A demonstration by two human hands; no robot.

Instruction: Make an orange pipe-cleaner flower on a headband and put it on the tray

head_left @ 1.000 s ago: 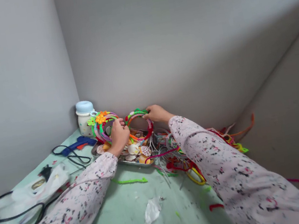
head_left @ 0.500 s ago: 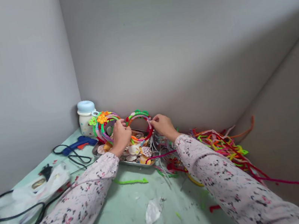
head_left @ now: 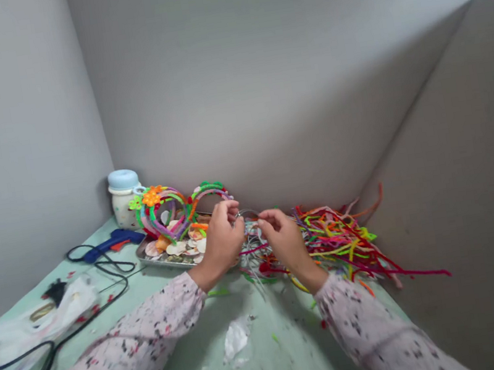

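Observation:
Above the near right side of the metal tray [head_left: 160,262], my left hand [head_left: 224,232] pinches a thin silvery wire hoop [head_left: 247,211]. My right hand [head_left: 284,241] is closed at the hoop's other side, thumb and fingers together. Several fuzzy colourful headbands [head_left: 174,231], some with an orange flower [head_left: 153,196], stand on the tray among seashells [head_left: 176,249]. Silvery wire strands [head_left: 254,265] lie below the hands. To the right is a tangled heap of bright pipe cleaners [head_left: 334,233].
A jar with a blue lid [head_left: 123,181] stands in the back left corner. A blue glue gun [head_left: 113,242] with a black cable, and a clear plastic bag [head_left: 56,315] lie at the left. A crumpled plastic scrap [head_left: 236,338] is in front. Grey partitions [head_left: 213,90] enclose the table.
Both hands have moved off the colourful headbands, which now stand on the tray, and are now at a thin wire hoop to the right. The camera view has shifted slightly right.

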